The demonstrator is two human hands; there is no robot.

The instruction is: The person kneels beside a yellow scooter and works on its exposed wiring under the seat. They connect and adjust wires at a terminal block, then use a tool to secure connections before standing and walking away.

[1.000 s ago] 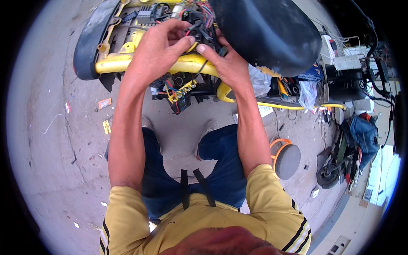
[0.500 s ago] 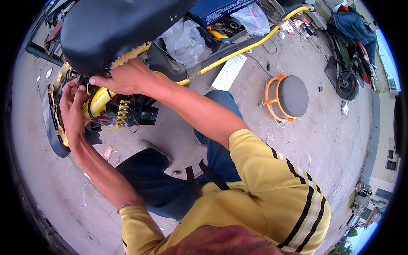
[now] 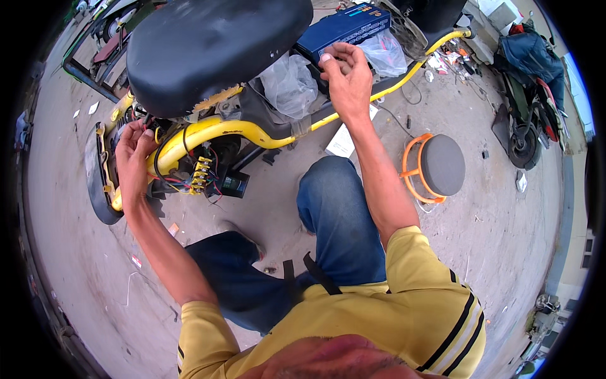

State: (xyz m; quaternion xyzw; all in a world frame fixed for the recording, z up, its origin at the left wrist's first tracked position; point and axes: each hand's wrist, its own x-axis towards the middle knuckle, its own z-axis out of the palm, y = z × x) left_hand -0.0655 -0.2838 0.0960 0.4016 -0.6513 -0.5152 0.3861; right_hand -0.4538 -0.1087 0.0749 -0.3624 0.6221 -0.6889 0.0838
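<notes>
My left hand is closed on dark wires beside the yellow frame tube of the vehicle, under the edge of the torn black seat. A yellow terminal block with coloured wires hangs below that tube. My right hand is raised right of the seat, fingers loosely curled and apart, with nothing visible in them. It is over the tray area near a blue box and two clear plastic bags.
A grey-topped orange stool stands to my right on the concrete floor, near a white carton. A parked scooter with a dark cover is at the upper right. A dark metal frame lies beyond the seat at the upper left.
My view has swung right along the vehicle. My right hand has left the wiring and moved up and right toward the blue box; my left hand stays at the wires.
</notes>
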